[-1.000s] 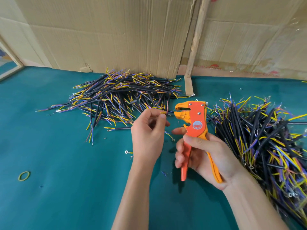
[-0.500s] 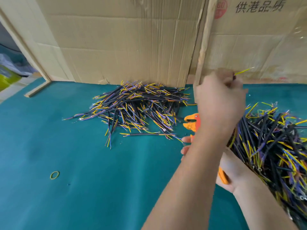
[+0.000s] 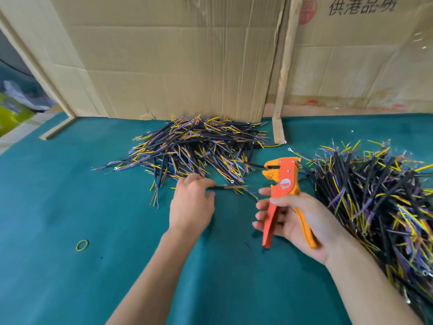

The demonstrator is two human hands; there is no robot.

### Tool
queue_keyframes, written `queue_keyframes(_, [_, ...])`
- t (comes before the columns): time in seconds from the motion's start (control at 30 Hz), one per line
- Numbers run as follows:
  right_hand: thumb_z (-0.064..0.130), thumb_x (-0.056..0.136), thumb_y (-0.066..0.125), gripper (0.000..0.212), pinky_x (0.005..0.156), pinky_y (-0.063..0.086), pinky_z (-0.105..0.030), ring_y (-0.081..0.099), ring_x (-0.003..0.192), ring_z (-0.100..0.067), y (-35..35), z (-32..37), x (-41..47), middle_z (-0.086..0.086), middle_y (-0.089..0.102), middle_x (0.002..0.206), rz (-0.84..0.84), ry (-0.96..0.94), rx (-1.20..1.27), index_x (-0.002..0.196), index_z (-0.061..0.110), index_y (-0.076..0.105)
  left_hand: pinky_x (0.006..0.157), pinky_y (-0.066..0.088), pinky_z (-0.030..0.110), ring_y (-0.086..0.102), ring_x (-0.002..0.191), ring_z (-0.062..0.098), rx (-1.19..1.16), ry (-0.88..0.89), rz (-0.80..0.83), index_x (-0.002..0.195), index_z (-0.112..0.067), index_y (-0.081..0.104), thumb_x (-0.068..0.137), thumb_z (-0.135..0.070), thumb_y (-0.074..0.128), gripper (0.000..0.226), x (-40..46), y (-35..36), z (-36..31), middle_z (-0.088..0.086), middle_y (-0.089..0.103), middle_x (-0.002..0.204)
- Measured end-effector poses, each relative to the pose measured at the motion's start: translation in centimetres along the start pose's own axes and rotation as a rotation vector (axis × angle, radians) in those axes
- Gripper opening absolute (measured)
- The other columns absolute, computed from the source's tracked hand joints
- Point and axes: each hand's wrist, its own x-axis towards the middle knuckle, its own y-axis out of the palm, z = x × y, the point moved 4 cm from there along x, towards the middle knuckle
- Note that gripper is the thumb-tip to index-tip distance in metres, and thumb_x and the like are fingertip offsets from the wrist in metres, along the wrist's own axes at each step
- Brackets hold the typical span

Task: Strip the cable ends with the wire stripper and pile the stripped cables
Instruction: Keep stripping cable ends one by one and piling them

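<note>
My left hand (image 3: 192,205) is low over the green table, and its fingertips pinch the left end of a black cable (image 3: 225,187) that lies along the front of the centre cable pile (image 3: 196,146). The cable's yellow and blue wire ends point right. My right hand (image 3: 302,221) grips the handles of the orange wire stripper (image 3: 282,181), held upright with its jaws facing left and nothing in them. A second, larger cable pile (image 3: 375,198) lies to the right of that hand.
Cardboard sheets (image 3: 178,62) and a wooden post (image 3: 282,90) wall off the back of the table. A wooden strip (image 3: 58,127) marks the left rear edge. A yellow rubber band (image 3: 82,245) lies on the green cloth (image 3: 70,195) at the left front.
My left hand left the stripper's jaws, reached up over the right pile, then came back down to a cable in front of the centre pile. The right hand kept the stripper.
</note>
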Motion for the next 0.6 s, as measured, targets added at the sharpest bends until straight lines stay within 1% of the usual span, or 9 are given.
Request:
queue_keyframes(0.1, [0.004, 0.074, 0.065, 0.057, 0.074, 0.061, -0.052, 0.066, 0.073, -0.037, 0.0, -0.1, 0.0, -0.026, 0.065, 0.089, -0.001, -0.01, 0.013, 0.128, -0.009, 0.056, 0.086, 0.05, 0.041, 0.052, 0.11, 0.026, -0.007, 0.055, -0.072, 0.103, -0.019, 0.076, 0.095, -0.017, 0.067, 0.013, 0.1, 0.5, 0.0, 0.0, 0.064, 0.105])
queue_keyframes(0.2, [0.006, 0.072, 0.067, 0.059, 0.072, 0.06, -0.051, 0.066, 0.073, -0.036, 0.0, -0.1, -0.1, -0.025, 0.064, 0.088, -0.025, -0.042, 0.027, 0.128, -0.008, 0.056, 0.078, 0.049, 0.04, 0.053, 0.107, 0.026, 0.032, 0.082, -0.023, 0.097, -0.016, 0.07, 0.097, -0.018, 0.063, 0.007, 0.8, 0.6, -0.2, 0.0, 0.06, 0.102])
queue_keyframes(0.27, [0.004, 0.074, 0.067, 0.055, 0.071, 0.06, -0.05, 0.066, 0.073, -0.036, 0.0, 0.1, -0.1, -0.024, 0.066, 0.088, -0.072, -0.107, 0.02, 0.127, -0.007, 0.056, 0.082, 0.046, 0.04, 0.053, 0.105, 0.029, 0.099, 0.146, -0.002, 0.1, -0.013, 0.067, 0.099, -0.018, 0.059, 0.009, 0.9, 0.6, -0.2, 0.003, 0.06, 0.103])
queue_keyframes(0.33, [-0.004, 0.084, 0.062, 0.04, 0.07, 0.059, -0.048, 0.067, 0.073, -0.035, -0.1, 0.5, 0.2, -0.021, 0.068, 0.087, -0.158, -0.225, -0.031, 0.124, -0.004, 0.057, 0.088, 0.043, 0.042, 0.054, 0.102, 0.032, 0.124, 0.197, -0.033, 0.1, -0.011, 0.065, 0.101, -0.017, 0.056, 0.011, 0.5, 0.2, -0.5, 0.006, 0.064, 0.103])
queue_keyframes(0.4, [-0.01, 0.089, 0.057, 0.034, 0.07, 0.058, -0.046, 0.069, 0.073, -0.032, -0.4, 1.1, 0.2, -0.017, 0.071, 0.086, -0.261, -0.366, -0.09, 0.121, 0.002, 0.058, 0.087, 0.043, 0.042, 0.055, 0.096, 0.033, 0.017, 0.175, -0.071, 0.098, -0.009, 0.065, 0.1, -0.015, 0.057, 0.011, 0.3, -0.3, -1.1, 0.007, 0.067, 0.098])
queue_keyframes(0.47, [-0.011, 0.088, 0.057, 0.037, 0.07, 0.059, -0.044, 0.07, 0.072, -0.029, -0.8, 1.8, 0.0, -0.014, 0.072, 0.085, -0.323, -0.475, -0.104, 0.121, 0.004, 0.058, 0.081, 0.045, 0.039, 0.058, 0.088, 0.028, -0.126, 0.125, -0.077, 0.096, -0.01, 0.067, 0.098, -0.015, 0.06, 0.009, 0.3, -0.9, -1.8, 0.004, 0.069, 0.091])
queue_keyframes(0.53, [-0.004, 0.08, 0.063, 0.042, 0.071, 0.06, -0.045, 0.07, 0.072, -0.029, -1.4, 2.5, -0.3, -0.012, 0.072, 0.085, -0.373, -0.539, -0.097, 0.121, 0.006, 0.058, 0.075, 0.047, 0.031, 0.059, 0.077, 0.019, -0.252, 0.087, -0.064, 0.096, -0.015, 0.071, 0.095, -0.016, 0.064, 0.007, 0.3, -1.3, -2.8, -0.004, 0.07, 0.083])
queue_keyframes(0.6, [0.002, 0.073, 0.065, 0.048, 0.069, 0.059, -0.046, 0.07, 0.072, -0.029, -2.1, 2.9, -0.6, -0.011, 0.072, 0.087, -0.411, -0.546, -0.105, 0.121, 0.006, 0.058, 0.065, 0.045, 0.021, 0.06, 0.07, 0.012, -0.438, 0.066, -0.036, 0.097, -0.022, 0.075, 0.094, -0.017, 0.066, 0.01, 0.2, -1.2, -4.0, -0.008, 0.071, 0.075])
